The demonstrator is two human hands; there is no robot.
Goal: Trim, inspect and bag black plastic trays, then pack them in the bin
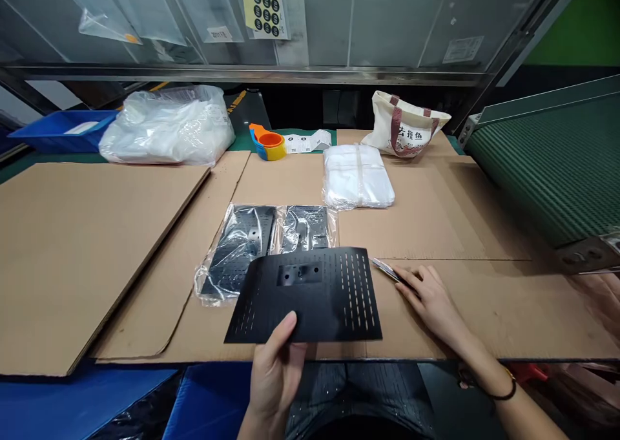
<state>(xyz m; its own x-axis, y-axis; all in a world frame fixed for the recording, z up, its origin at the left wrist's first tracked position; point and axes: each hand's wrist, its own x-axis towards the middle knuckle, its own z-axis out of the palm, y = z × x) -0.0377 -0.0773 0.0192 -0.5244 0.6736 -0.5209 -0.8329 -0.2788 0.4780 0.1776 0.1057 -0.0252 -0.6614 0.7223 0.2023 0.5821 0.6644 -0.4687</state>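
Note:
My left hand (278, 369) grips a thin black perforated plate (310, 311) by its near edge, thumb on top. Rows of slits run along both sides of the plate, and a recessed panel with small holes sits near its far edge. To the right, my right hand (429, 298) is closed around a slim silver and dark tool (387, 271), its tip pointing toward the plate's far right corner; its exact kind is unclear. Behind the plate, and partly covered by it, lie two clear-bagged black perforated pieces, one on the left (242, 246) and another on the right (305, 227).
Cardboard sheets (92, 252) are stacked at left. A bundle of clear bags (358, 175), a tape dispenser (268, 144), a canvas bag (409, 126), a large plastic-wrapped bundle (167, 126) and a blue tray (68, 130) stand behind. A green conveyor belt (557, 162) borders the right.

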